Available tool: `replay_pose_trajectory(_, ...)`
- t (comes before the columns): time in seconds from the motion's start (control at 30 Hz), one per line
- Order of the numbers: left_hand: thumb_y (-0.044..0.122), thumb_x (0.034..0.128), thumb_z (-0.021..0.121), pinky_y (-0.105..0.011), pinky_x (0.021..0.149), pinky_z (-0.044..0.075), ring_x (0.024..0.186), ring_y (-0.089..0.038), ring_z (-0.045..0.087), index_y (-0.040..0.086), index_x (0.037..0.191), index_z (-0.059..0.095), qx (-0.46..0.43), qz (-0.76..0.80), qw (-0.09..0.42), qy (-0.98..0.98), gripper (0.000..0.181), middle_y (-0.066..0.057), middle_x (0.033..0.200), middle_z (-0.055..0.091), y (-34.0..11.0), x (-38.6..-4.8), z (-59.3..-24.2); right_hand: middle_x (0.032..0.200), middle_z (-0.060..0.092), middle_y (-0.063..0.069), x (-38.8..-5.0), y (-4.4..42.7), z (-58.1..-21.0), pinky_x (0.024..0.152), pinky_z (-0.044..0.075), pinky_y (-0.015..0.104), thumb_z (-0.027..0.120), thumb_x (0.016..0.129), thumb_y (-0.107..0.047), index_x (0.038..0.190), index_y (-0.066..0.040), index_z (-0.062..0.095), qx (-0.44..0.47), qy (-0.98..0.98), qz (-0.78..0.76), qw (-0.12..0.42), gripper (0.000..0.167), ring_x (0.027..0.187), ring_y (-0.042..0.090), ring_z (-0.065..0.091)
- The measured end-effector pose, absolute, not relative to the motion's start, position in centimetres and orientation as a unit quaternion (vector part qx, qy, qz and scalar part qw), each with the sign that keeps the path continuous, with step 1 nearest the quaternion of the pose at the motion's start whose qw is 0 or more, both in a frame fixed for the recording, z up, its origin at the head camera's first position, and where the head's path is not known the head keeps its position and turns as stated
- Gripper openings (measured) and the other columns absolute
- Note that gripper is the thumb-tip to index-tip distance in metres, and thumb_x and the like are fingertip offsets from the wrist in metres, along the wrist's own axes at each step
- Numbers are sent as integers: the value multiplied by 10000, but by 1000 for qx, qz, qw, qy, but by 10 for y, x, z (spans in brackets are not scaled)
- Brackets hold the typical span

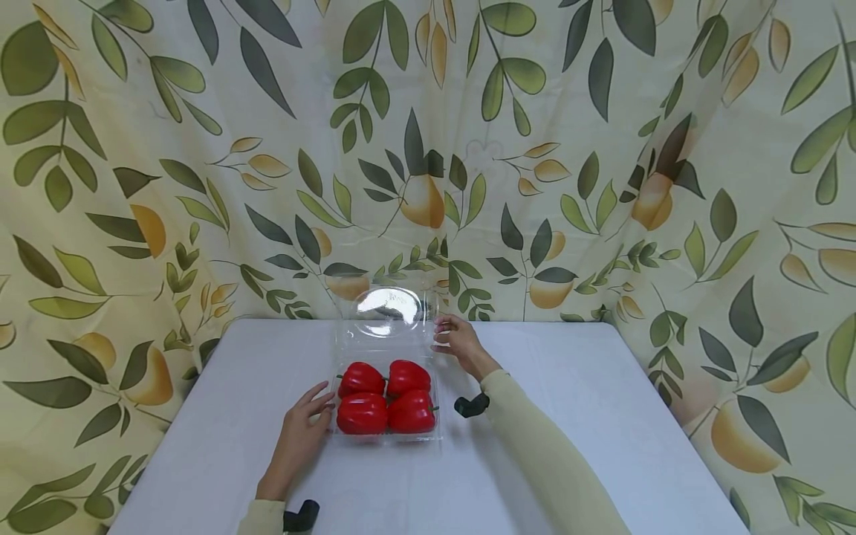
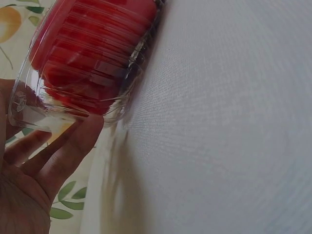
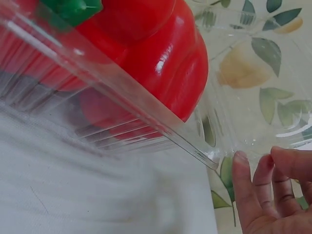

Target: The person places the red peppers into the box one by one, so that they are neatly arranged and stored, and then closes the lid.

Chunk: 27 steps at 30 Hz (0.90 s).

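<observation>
Red bell peppers (image 1: 362,414), several of them in two rows, sit in a clear plastic clamshell container (image 1: 420,437) on the table. Its transparent lid (image 1: 348,334) stands raised at the far side. My left hand (image 1: 304,438) touches the container's left wall; in the left wrist view the fingers (image 2: 73,151) reach along the side below the rim, fairly straight. At the lid's right edge, my right hand (image 1: 463,345) pinches the plastic. The right wrist view has the thumb and fingertips (image 3: 241,158) at the lid's edge, beside a pepper (image 3: 170,63) with glossy skin.
A white cloth covers the table (image 1: 535,371). Behind it hangs a curtain (image 1: 428,163) printed with leaves and fruit. Black wrist devices (image 1: 472,405) sit at both cuffs.
</observation>
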<state>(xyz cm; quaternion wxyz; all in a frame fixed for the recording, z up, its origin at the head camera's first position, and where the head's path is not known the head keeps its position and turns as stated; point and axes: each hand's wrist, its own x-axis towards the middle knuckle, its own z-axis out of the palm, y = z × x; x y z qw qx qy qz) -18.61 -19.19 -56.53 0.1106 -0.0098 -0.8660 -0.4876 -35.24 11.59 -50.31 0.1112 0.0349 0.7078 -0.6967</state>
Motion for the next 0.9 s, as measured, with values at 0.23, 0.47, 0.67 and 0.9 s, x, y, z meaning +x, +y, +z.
replay_pose_trajectory(0.23,93,940,602,-168,743,587,1144,-283,664,84,1253,674,-6,-488,106,-867,321,-49,1473,515,-193,-187,-565,1010,553,82,-350,115,-501,809,622,377,541,895,99,1208,-4,572,36,715,-691,98,331,872,187,573)
replay_pose_trajectory(0.47,91,932,616,-299,807,612,1120,-310,673,75,1306,626,-8,-470,124,-874,375,-101,1492,481,-195,-187,-560,981,561,90,-348,115,-501,818,620,389,556,889,87,1158,0,577,27,730,-678,84,283,847,187,577)
replay_pose_trajectory(0.67,98,937,617,-454,887,579,1160,-332,653,82,1376,547,-1,-456,141,-879,444,-130,1518,431,-199,-193,-549,977,568,86,-345,117,-501,816,620,358,563,889,73,1148,1,577,14,742,-665,76,269,852,189,592)
replay_pose_trajectory(0.9,87,949,577,-459,873,584,1196,-355,629,62,1376,528,-15,-452,191,-871,431,-165,1487,468,-206,-207,-529,985,585,100,-341,118,-502,817,615,313,578,890,48,1151,35,574,-10,761,-645,68,262,860,197,603)
